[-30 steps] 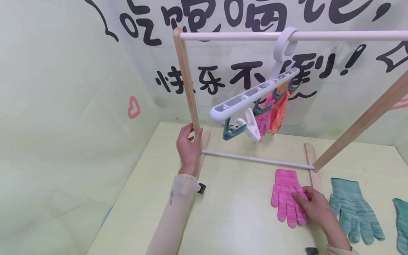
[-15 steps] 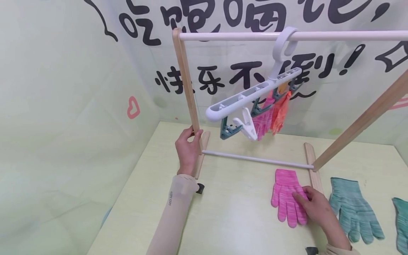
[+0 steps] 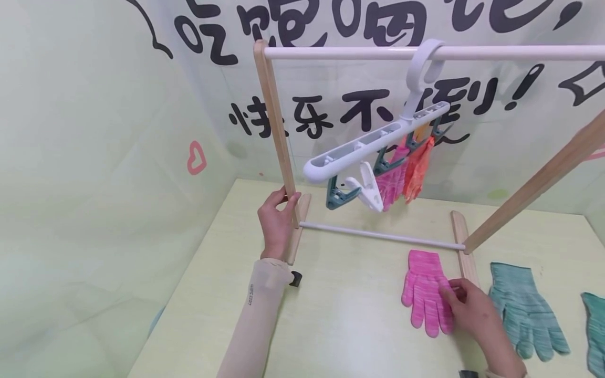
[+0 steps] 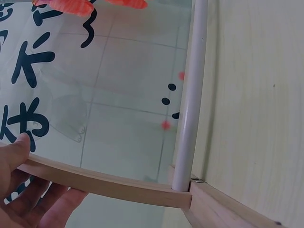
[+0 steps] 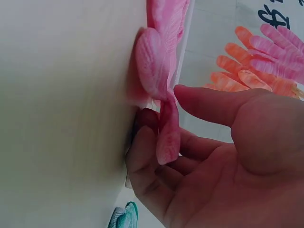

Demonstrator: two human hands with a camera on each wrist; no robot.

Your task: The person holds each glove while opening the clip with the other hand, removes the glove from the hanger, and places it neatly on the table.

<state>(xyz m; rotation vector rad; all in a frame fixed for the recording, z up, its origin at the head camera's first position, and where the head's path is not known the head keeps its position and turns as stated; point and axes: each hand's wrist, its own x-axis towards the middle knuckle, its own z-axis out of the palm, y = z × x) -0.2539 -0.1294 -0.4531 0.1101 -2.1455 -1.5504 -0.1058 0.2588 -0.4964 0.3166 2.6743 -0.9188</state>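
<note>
In the head view my left hand [image 3: 278,220] grips the lower part of the rack's left wooden post [image 3: 279,126], thumb on one side and fingers on the other. My right hand [image 3: 475,310] pinches the right edge of a pink glove [image 3: 425,289] lying on the table. Seen from the right wrist, the thumb is on one face of the pink glove [image 5: 164,61] and curled fingers are behind it. From the rack's top rod [image 3: 340,53] hangs a grey clip hanger [image 3: 373,144]. Its clips hold another pink glove [image 3: 392,181] and an orange glove [image 3: 418,170].
Two green gloves, one near my right hand [image 3: 527,310] and one at the right edge [image 3: 596,331], lie on the table. A white clip [image 3: 371,189] and a dark green clip [image 3: 339,195] hang at the hanger's near end. A lower rod [image 3: 378,234] joins the rack's feet.
My right hand has shifted slightly right, its thumb now nearer the pink glove's edge. The hanger has swung a little. My left hand stays on the post.
</note>
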